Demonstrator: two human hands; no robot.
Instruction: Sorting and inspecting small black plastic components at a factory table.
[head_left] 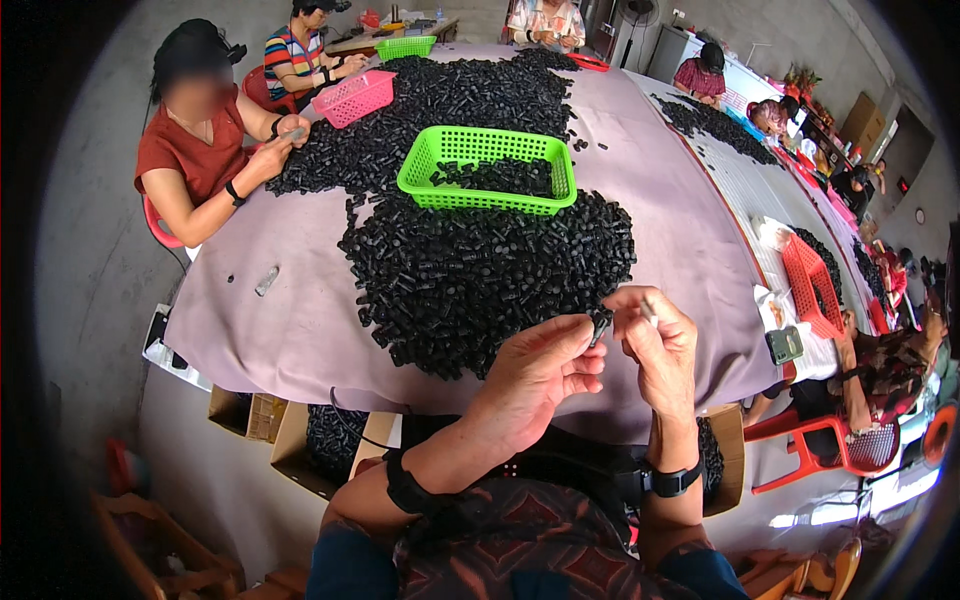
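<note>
Over the near edge of the big black pile, my left hand [528, 378] pinches a small black cylindrical piece [599, 326] between thumb and fingers. Close beside it, my right hand [662, 352] is closed around a slim pale tool [649, 314], whose whitish end pokes out above the fingers. The right fingertips reach the top of the black piece; whether they grip it too is hidden. A heap of similar small black cylinders [470, 270] lies just beyond both hands. In the heap sits a bright green perforated basket [490, 203] with more of these pieces inside.
Pinkish cloth [260, 335] covers the table. A clear tube-like object [267, 281] lies at left. A pink basket [355, 98] stands near a seated person in red [215, 130]. Cardboard boxes [300, 440] are under the near edge. A red basket [812, 285] and red chair [800, 445] are at right.
</note>
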